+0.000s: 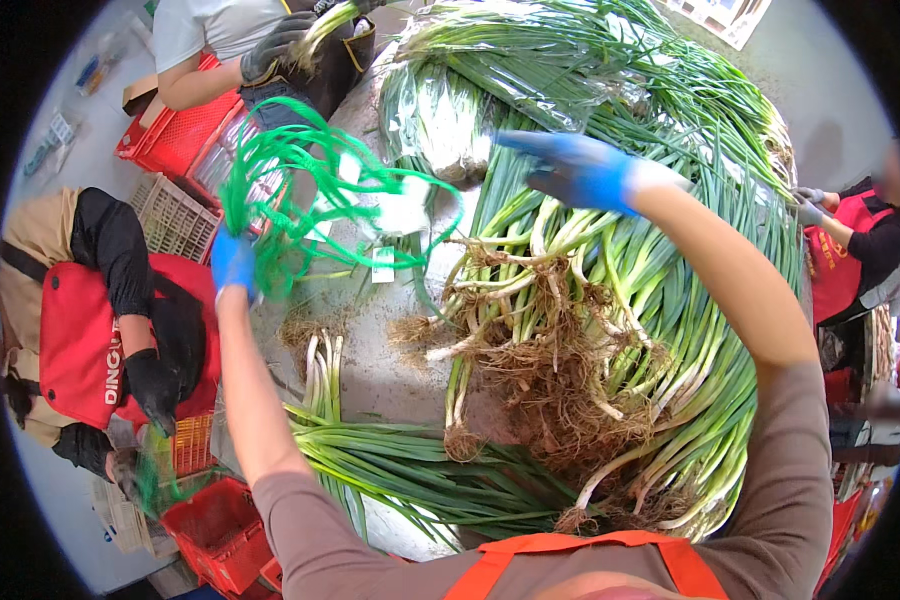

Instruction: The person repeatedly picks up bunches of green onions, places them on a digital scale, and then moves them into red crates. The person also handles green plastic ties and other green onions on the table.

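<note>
My left hand (234, 264), in a blue glove, is raised at the left and closed on a bundle of looped green mesh strips (292, 172) with white tags (382, 265). My right hand (581, 166), also blue-gloved and blurred, reaches left over the pile with fingers extended, above green leaves; whether it touches them cannot be told. Below it lies a large heap of green onions (645, 300), their brown muddy roots (547, 375) towards the middle. A clear plastic-wrapped bundle of green onions (450, 120) lies beyond. A small bunch (322, 371) lies at the left.
More green onions (435, 465) lie along the near edge of the grey table (375, 360). Red crates (217, 517) and a white crate (172, 211) stand at the left. Co-workers are at the left (120, 315), upper left (210, 52) and right (847, 247), near the table.
</note>
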A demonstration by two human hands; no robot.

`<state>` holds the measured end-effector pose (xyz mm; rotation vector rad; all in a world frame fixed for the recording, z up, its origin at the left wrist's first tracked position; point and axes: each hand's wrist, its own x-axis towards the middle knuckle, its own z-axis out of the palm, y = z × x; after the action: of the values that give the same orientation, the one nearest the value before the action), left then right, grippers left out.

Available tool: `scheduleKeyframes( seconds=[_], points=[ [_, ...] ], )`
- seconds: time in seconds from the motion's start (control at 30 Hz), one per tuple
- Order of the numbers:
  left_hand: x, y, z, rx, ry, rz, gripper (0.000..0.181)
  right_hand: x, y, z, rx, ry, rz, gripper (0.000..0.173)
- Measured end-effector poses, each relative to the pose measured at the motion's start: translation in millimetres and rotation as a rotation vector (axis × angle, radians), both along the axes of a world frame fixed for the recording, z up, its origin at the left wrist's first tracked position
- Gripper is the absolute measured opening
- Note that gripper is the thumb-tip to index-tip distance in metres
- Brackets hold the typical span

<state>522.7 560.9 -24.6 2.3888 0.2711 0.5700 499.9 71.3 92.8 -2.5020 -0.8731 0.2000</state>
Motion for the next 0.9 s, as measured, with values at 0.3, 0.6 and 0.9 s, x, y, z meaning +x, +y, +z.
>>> scheduleKeyframes(
  seconds=[0.3,0.6,0.9],
  points=[
    [-67.8,49.0,-105.9,0.389,0.828,-0.212,0.036,104.0,189.7,-133.2,-0.637,-0.603,0.438,0.049],
    [-79.4,36.5,-81.2,0.282,0.805,-0.233,0.037,198.0,20.4,-22.0,-0.582,0.051,-0.135,0.025],
    [-75.2,38.3,-90.1,0.398,0.842,-0.192,0.036,103.9,30.3,-25.2,-0.905,0.112,0.031,0.025]
  ],
)
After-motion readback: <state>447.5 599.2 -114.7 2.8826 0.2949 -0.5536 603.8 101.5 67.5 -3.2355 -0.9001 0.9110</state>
